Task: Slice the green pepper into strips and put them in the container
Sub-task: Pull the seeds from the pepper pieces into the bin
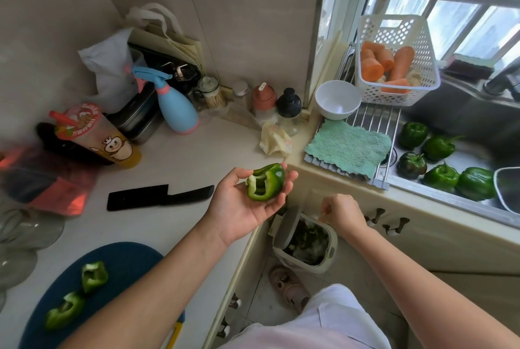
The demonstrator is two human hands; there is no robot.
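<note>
Right now the fingers (291,177) of the left hand (244,208) are curling gently upward and cupping a pepper piece (266,182) near the centre of the frame. The thumb (239,174) is pressing lightly against its left edge, so the piece is lying across the fingers rather than deep in the palm, with its hollow side facing up. It is probably being held this way so the pale inside is showing for cleaning. Just right and lower, the right hand (343,213) is hanging over an open bin (332,236) on the floor, its fingers bunching together; whether a scrap is sitting between them cannot be told. Green scraps are showing inside the bin, suggesting that seeds or pith are being dropped there. Further out, a black knife (157,197) is lying flat on the counter (183,151) left of the left hand, untouched. Two other pieces (94,275) are lying on the blue cutting board (121,258) at lower left. A white bowl (337,99) is standing at upper right beside the sink (464,117), where whole peppers (439,148) are lying; whether it is the container is unclear.
</note>
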